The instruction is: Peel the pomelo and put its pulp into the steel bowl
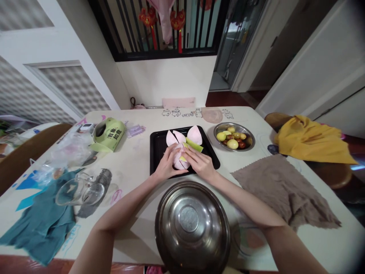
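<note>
Both hands are cupped round a pink peach-shaped bun (pixel 181 163) with yellow-green strips on it, low over the front of a black baking tray (pixel 156 154). My left hand (pixel 165 163) wraps its left side, with the thumb along the near edge. Over the top and right side lie the fingers of my right hand (pixel 199 161), closed against the bun. Behind it in the tray are pink pointed pieces, one split by a dark gap (pixel 172 137) and one whole (pixel 194 136), beside a green leaf-like piece (pixel 194 145). The bun's underside is hidden.
An overturned metal bowl (pixel 192 224) stands close in front of me, between my forearms. Right of the tray is a bowl of small potatoes (pixel 247 133). A brown cloth (pixel 273 186) lies at right; a glass pitcher (pixel 71 192), teal cloth (pixel 47 224) and green visor (pixel 110 135) lie left.
</note>
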A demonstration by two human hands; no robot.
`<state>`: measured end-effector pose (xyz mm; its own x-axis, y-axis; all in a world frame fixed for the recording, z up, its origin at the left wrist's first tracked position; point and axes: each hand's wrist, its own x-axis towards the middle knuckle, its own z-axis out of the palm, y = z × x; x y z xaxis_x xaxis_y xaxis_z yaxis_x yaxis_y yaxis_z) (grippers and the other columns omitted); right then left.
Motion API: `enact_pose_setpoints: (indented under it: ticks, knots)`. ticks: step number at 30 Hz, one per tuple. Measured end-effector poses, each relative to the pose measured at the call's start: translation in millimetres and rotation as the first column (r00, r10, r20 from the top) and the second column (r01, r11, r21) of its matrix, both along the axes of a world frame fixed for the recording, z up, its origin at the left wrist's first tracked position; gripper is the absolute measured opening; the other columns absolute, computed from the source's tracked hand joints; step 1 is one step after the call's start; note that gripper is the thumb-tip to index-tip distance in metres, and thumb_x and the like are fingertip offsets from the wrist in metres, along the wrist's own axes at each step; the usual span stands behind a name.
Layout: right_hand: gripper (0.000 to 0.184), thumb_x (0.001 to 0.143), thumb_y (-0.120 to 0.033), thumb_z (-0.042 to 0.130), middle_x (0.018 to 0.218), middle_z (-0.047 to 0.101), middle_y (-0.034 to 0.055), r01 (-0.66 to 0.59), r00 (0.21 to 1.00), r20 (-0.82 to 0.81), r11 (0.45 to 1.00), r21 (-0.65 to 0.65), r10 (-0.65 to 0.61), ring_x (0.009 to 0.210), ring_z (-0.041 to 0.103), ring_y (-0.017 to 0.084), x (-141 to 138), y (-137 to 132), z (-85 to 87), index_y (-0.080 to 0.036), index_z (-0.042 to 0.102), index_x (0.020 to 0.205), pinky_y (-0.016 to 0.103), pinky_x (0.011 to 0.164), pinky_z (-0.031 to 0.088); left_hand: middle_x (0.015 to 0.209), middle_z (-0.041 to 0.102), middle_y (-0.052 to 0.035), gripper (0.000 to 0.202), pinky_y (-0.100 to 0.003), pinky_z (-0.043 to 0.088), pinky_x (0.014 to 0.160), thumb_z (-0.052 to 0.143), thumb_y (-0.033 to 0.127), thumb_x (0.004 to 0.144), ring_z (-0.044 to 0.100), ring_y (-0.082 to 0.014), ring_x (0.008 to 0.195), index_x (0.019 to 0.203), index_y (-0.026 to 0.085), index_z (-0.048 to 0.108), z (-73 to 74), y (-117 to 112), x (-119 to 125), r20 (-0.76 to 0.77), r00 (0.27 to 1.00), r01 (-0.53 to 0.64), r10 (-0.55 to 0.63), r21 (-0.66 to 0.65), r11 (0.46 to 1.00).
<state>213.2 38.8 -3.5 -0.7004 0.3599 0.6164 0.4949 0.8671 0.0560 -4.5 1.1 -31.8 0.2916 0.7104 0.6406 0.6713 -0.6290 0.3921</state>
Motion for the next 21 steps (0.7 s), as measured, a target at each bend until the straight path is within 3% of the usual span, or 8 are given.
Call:
enact_pose_setpoints:
  ticks: [4,7,10,13,21]
  knots:
    - [0.035,0.103,-0.011,0.051,0.139,0.068,0.0101,-0.020,1.000,0.020,1.000,-0.022,0.021,0.137,0.060,0.023,-2.8,-6.7,5.4,-0.016,0.070,0.132,0.040,0.117,0.052,0.153,0.042,-0.0207,0.093,-0.054,0.057,0.107,0.083,0.057,0.079,0.056,-0.0369,0.137,0.152,0.025,0.035,0.2,-2.5,1.4,-0.041,0.999,-0.021,0.019,-0.051,0.998]
    - [0.039,0.100,-0.011,0.053,0.145,0.064,0.0135,0.043,0.999,0.022,0.996,-0.074,-0.041,0.131,0.065,0.024,-6.8,-17.2,10.7,-0.013,0.066,0.137,0.037,0.110,0.057,0.153,0.043,-0.0210,0.093,-0.053,0.057,0.107,0.083,0.053,0.079,0.054,-0.0365,0.140,0.152,0.023,0.033,0.5,-4.0,2.3,-0.055,0.998,-0.013,0.012,-0.016,1.000]
    - [0.056,0.095,-0.014,0.059,0.155,0.053,0.0186,0.154,0.988,0.038,0.976,-0.154,-0.150,0.131,0.064,0.026,-11.2,-28.0,16.4,-0.009,0.052,0.149,0.034,0.102,0.061,0.154,0.044,-0.0220,0.091,-0.056,0.053,0.111,0.083,0.049,0.080,0.049,-0.0367,0.145,0.151,0.023,0.032,0.3,-3.5,2.8,-0.053,0.998,0.035,-0.034,0.015,0.999]
    - [0.072,0.090,-0.018,0.063,0.158,0.048,0.0211,0.225,0.974,0.062,0.946,-0.233,-0.217,0.142,0.054,0.030,-15.3,-33.4,19.4,-0.005,0.039,0.156,0.039,0.108,0.057,0.154,0.044,-0.0227,0.086,-0.059,0.050,0.113,0.082,0.043,0.082,0.046,-0.0370,0.147,0.149,0.023,0.033,-0.6,-1.8,2.5,-0.028,0.996,0.084,-0.083,0.016,0.996]
    - [0.073,0.085,-0.015,0.066,0.153,0.050,0.0297,0.265,0.963,0.120,0.922,-0.282,-0.241,0.141,0.054,0.037,-20.9,-32.6,23.0,0.003,0.041,0.150,0.047,0.116,0.049,0.154,0.046,-0.0223,0.084,-0.061,0.046,0.115,0.084,0.037,0.080,0.045,-0.0372,0.148,0.147,0.024,0.036,-1.2,-0.3,1.9,0.004,0.991,0.135,-0.135,0.000,0.991]
